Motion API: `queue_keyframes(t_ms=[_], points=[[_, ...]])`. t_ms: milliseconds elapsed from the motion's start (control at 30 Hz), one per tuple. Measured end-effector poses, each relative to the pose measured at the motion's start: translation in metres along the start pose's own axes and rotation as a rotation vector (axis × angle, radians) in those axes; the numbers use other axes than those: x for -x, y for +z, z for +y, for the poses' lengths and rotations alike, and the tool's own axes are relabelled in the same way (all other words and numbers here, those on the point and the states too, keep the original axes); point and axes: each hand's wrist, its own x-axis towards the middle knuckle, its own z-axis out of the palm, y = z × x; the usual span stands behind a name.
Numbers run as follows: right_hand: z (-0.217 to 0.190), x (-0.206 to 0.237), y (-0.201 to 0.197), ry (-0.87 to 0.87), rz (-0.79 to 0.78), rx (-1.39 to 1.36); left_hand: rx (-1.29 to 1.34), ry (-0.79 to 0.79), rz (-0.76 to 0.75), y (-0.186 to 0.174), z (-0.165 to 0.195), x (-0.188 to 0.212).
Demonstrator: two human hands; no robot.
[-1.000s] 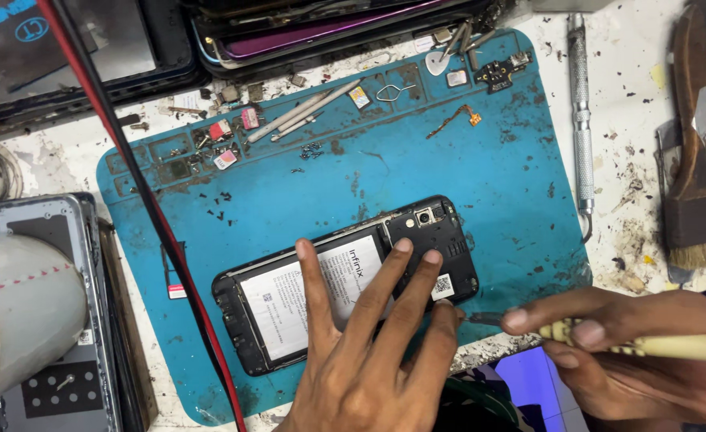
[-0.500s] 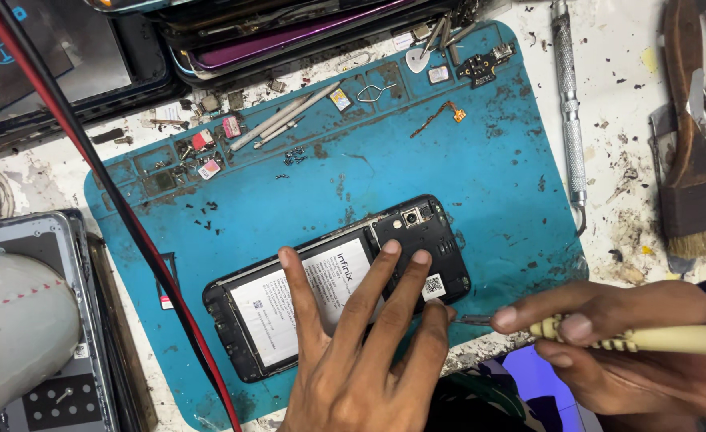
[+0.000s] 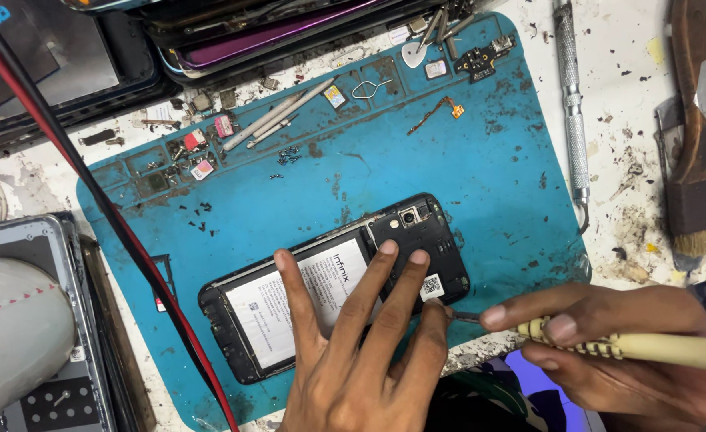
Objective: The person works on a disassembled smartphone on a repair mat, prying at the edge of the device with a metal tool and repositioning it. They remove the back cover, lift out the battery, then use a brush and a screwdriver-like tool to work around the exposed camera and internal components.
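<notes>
A black phone (image 3: 417, 228) with its back cover off lies on the blue work mat (image 3: 385, 160), its white-labelled battery (image 3: 289, 308) exposed. My left hand (image 3: 361, 352) presses flat on the phone, fingers spread across the battery and the lower frame. My right hand (image 3: 609, 352) grips a screwdriver (image 3: 649, 346) with a cream ridged handle. Its metal tip touches the phone's lower right edge beside a small square code sticker (image 3: 431, 286).
Tiny screws, small cards, tweezers and a flex part lie along the mat's top edge. A metal tool (image 3: 573, 112) and a brush (image 3: 701, 160) rest at the right. A red and black cable (image 3: 105, 216) crosses the left side. Stacked phones sit at the top, a tape roll (image 3: 13, 336) at left.
The view has shifted slightly, so the phone and mat sit a little further right. Both hands keep the same hold, with the screwdriver tip at the same edge.
</notes>
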Motion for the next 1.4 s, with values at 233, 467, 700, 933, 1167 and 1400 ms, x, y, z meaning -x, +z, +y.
queue_keyframes(t_ms=[233, 467, 700, 933, 1167, 1400], points=[[-0.007, 0.009, -0.019, 0.332, 0.048, -0.523, 0.001, -0.051, 0.014, 0.004, 0.003, 0.0], [-0.036, -0.067, 0.032, -0.295, 0.256, 0.417, -0.137, 0.114, -0.066, 0.01, -0.002, 0.011], [-0.053, -0.104, 0.016, -0.293, 0.027, 0.74, -0.285, 0.2, -0.124, 0.021, 0.0, 0.017], [-0.05, -0.114, 0.029, -0.261, 0.004, 0.793, -0.399, 0.238, -0.083, 0.025, 0.0, 0.018], [-0.051, -0.117, 0.031, -0.325, -0.032, 0.89, -0.389, 0.243, -0.084, 0.025, 0.0, 0.018], [-0.048, -0.114, 0.026, -0.339, -0.086, 0.918, -0.374, 0.247, -0.07, 0.026, -0.002, 0.019]])
